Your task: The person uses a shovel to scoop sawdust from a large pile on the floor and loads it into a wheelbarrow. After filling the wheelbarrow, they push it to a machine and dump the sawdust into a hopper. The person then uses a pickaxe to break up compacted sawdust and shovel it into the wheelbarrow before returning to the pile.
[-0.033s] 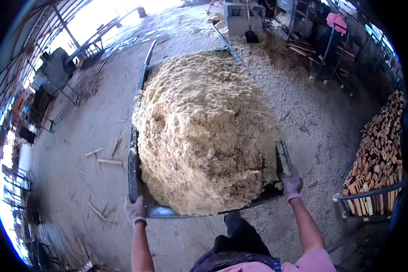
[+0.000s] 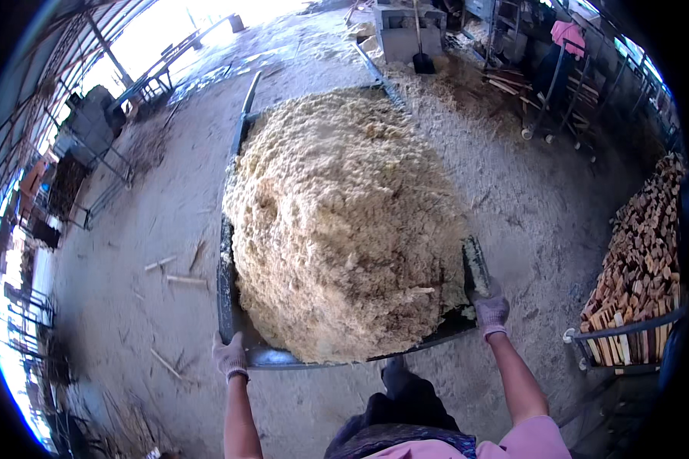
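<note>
Head view, sawdust cart lengthwise, pointing away

Dark metal cart w/ rough, fibrous sawdust — knit cloth gloves.

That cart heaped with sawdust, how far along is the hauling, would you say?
Loading looks done: the sawdust pile is heaped above the rim of the dark metal cart. In hand: the left hand and right hand, both gloved, grip the cart's near corners. Left: the load is not yet emptied, with the cart on the dusty floor beside stacked wood pieces.
</note>
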Demonstrator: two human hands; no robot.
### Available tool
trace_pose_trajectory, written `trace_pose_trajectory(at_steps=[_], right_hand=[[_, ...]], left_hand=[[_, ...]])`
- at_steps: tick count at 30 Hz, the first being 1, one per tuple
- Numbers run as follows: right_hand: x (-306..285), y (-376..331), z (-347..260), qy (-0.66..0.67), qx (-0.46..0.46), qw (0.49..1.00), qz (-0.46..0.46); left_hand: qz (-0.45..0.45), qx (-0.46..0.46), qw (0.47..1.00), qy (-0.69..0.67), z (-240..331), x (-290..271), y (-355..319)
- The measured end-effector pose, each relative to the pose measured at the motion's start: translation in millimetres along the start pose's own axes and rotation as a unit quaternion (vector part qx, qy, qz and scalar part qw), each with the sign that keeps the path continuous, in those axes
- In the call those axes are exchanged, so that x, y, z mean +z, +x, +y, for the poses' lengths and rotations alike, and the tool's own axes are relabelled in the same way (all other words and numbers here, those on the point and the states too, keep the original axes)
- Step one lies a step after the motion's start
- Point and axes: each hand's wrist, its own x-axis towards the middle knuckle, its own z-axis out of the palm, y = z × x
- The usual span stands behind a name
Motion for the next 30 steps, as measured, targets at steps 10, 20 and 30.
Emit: trace_pose_trajectory(at_steps=[10, 20, 30], right_hand=[[4, -2, 11, 0.065, -0.048, 0.996, 0.049], [-2, -4, 7, 0.010, -0.025, 0.998, 0.058], [-6, -27, 3, 0.012, -0.021, 0.997, 0.068]], left_hand=[[-0.012, 0.008, 0.998, -0.054, 3, 12, -7], [-0.018, -0.009, 0.999, -0.027, 6, 17, -13], [0.016, 0.077, 0.996, -0.045, -32, 43, 4]])
